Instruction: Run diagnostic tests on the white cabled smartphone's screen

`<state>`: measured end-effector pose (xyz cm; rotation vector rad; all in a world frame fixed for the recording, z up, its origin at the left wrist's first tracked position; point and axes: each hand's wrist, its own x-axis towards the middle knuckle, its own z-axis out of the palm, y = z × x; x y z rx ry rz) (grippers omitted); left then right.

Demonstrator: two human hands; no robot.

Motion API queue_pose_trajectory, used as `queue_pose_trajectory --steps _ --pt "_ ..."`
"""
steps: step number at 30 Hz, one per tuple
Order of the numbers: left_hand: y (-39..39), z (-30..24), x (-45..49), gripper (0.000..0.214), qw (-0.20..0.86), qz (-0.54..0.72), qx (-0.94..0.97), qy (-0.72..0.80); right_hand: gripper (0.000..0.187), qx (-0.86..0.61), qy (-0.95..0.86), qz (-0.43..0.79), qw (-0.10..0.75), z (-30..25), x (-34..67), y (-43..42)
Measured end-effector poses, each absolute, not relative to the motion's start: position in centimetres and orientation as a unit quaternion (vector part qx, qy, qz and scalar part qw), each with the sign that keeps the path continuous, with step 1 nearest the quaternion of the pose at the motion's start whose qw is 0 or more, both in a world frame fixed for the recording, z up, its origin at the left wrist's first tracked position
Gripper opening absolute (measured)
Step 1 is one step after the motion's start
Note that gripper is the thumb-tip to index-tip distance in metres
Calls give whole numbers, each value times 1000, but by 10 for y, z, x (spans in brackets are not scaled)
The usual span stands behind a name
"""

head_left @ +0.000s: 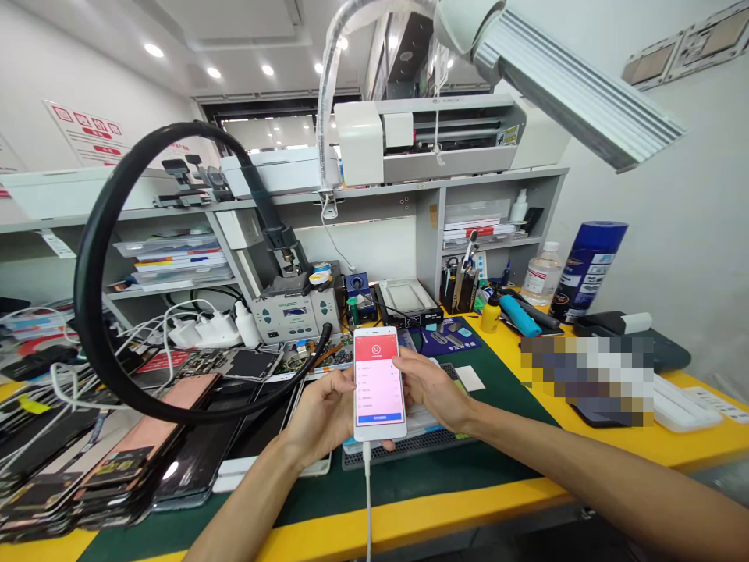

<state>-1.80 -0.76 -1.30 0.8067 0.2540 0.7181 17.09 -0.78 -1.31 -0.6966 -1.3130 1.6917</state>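
Note:
A white smartphone (380, 386) is held upright in front of me between both hands, its screen lit with a red top, a smiley icon, a list and a blue bar. My left hand (319, 410) grips its left edge, fingers partly behind it. On the right edge, my right hand (430, 386) is closed around the phone, a finger near the screen. A white charging cable (367, 476) is plugged into the bottom and hangs toward me. Below the phone, a dark perforated mat (409, 455) and some flat plastic pieces are partly hidden by the hands.
Stacks of phone parts (126, 449) crowd the left of the green mat (503, 421). A black hose (87, 257) arches over them from a hot-air station (296, 316). Bottles and a blue spray can (588, 273) stand at right. A lamp (573, 86) hangs overhead.

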Motion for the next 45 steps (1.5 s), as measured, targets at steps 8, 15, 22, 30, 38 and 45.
queue_pose_trajectory --steps 8,15,22,30,38,45 --pt "-10 -11 -16 61 845 349 382 135 33 -285 -532 676 424 -11 171 -7" --pt "-11 -11 -17 59 842 357 374 153 31 -275 -545 673 418 -11 173 -5" --pt "-9 -8 -19 52 846 357 362 160 29 -209 -501 753 371 -10 180 4" --pt "-2 7 -7 54 846 281 370 261 28 -190 -505 768 344 -8 186 16" --pt "10 6 -5 39 839 285 370 280 38 -199 -523 756 338 -3 193 19" --pt "7 1 -11 59 891 263 317 192 40 -231 -496 750 371 -8 184 10"
